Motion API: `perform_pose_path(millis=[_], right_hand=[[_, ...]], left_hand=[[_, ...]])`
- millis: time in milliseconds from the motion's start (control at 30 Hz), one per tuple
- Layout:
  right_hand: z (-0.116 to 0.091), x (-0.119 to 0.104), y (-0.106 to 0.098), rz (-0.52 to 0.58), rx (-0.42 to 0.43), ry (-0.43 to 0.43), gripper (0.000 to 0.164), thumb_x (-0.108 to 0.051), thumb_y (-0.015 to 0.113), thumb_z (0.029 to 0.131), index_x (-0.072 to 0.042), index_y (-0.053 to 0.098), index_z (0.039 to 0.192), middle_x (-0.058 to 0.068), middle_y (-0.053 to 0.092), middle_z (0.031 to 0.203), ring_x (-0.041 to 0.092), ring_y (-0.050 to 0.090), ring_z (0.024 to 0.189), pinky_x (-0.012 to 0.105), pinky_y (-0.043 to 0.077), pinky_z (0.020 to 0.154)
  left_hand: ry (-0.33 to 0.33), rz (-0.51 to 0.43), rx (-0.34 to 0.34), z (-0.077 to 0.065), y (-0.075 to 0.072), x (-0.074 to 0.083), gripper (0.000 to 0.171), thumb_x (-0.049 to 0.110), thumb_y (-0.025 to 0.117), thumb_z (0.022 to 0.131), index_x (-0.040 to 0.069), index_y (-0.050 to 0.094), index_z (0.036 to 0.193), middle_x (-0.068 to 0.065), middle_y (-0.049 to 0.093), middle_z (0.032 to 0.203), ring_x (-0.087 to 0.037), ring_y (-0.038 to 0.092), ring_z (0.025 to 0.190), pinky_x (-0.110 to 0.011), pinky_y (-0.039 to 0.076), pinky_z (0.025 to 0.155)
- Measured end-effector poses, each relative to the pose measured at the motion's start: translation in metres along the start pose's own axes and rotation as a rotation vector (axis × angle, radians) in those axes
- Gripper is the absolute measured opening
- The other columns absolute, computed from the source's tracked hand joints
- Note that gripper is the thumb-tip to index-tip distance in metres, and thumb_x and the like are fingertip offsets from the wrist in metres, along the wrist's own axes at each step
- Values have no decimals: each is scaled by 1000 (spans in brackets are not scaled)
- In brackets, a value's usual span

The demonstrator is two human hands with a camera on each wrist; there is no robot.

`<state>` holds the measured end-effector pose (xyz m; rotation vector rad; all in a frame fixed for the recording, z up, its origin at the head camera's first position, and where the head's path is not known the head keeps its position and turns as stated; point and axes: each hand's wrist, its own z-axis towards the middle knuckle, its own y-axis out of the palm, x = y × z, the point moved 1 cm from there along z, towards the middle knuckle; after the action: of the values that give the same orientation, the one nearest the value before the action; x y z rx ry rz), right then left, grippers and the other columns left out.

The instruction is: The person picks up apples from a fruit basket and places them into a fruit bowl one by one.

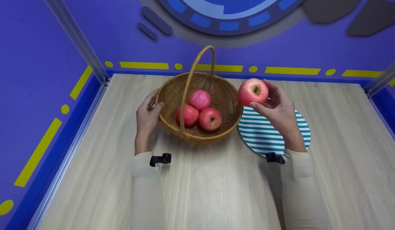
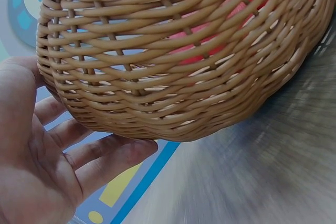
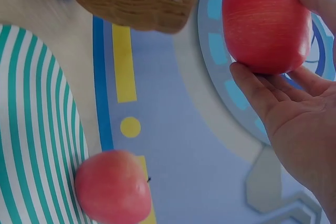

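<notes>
A brown wicker basket (image 1: 227, 101) with an arched handle (image 1: 189, 80) holds three red apples (image 1: 210, 118). My left hand (image 1: 147, 116) grips the basket's left rim, thumb over the edge. In the left wrist view its fingers (image 2: 113, 161) lie against the outside of the weave (image 2: 157, 93), low down. Just off the basket's right rim, my right hand (image 1: 280, 110) holds another red apple (image 1: 253, 92) between thumb and fingers, stem end showing. The right wrist view has this held apple (image 3: 266, 24) above the hand's fingertips.
Right of the basket lies a round green-and-white striped mat (image 1: 261, 137), partly under my right forearm. Another apple (image 3: 113, 187) appears by the mat in the right wrist view; my hand hides it in the head view. Blue panels (image 1: 127, 41) wall the wooden table (image 1: 200, 185).
</notes>
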<state>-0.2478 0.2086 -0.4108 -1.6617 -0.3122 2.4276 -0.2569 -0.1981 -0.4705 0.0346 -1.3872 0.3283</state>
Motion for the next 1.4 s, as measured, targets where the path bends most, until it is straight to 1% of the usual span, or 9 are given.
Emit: perform_pose_path(millis=[167,367,533,733,867,1000,1167,1400], right_hand=[[-1,4,-11,-28,39,11,80,-16,89,88,-9,48,156,5,59,147,23,58,129,26,54,102],[-1,8,-25,-30,83,45,80,-17,89,88,-10,48,157,6,59,148,22,58,130,27,54,103],[-2,9,-33,-34,88,69,80,-18,89,88,-11,49,156,7,59,148,23,57,131,26,53,103],[-3,14,-36,-49,90,83,79,-22,91,87,-14,51,155,5,60,147,24,58,131,26,54,102],[-3,20,-34,-41,68,93,79,-25,91,87,-14,51,155,5,60,147,25,58,131,25,55,99],[-3,28,-33,-51,37,126,81,-27,91,87,-13,50,155,5,59,148,26,58,132,25,57,95],[-2,40,-33,-90,-10,168,83,-28,91,87,-10,48,156,8,58,150,27,55,135,24,54,100],[-2,54,-31,-120,-63,173,82,-26,91,88,-7,48,155,10,58,148,28,56,132,22,53,99]], left_hand=[[-5,9,-2,-1,0,0,51,20,64,102,18,61,153,-4,60,151,-20,57,138,-40,50,110],[10,-1,-6,0,0,0,51,17,64,102,17,60,153,-5,59,153,-21,57,139,-41,50,110],[7,-9,-3,0,0,1,51,17,64,102,17,60,153,-5,59,152,-22,58,137,-41,52,108],[3,-11,-4,0,0,0,51,15,64,102,17,60,153,-6,59,152,-22,59,137,-41,52,108],[8,-18,-7,0,0,-1,50,15,64,103,16,60,153,-5,60,152,-23,60,136,-42,52,108],[5,-12,-8,0,0,-1,51,16,64,103,17,60,153,-5,60,152,-23,60,135,-42,52,107],[6,-16,-2,0,0,-1,51,15,65,102,17,60,153,-5,61,151,-23,61,134,-43,53,107],[6,-48,-6,1,0,-1,51,13,65,102,15,60,153,-7,61,151,-23,59,136,-43,51,109]])
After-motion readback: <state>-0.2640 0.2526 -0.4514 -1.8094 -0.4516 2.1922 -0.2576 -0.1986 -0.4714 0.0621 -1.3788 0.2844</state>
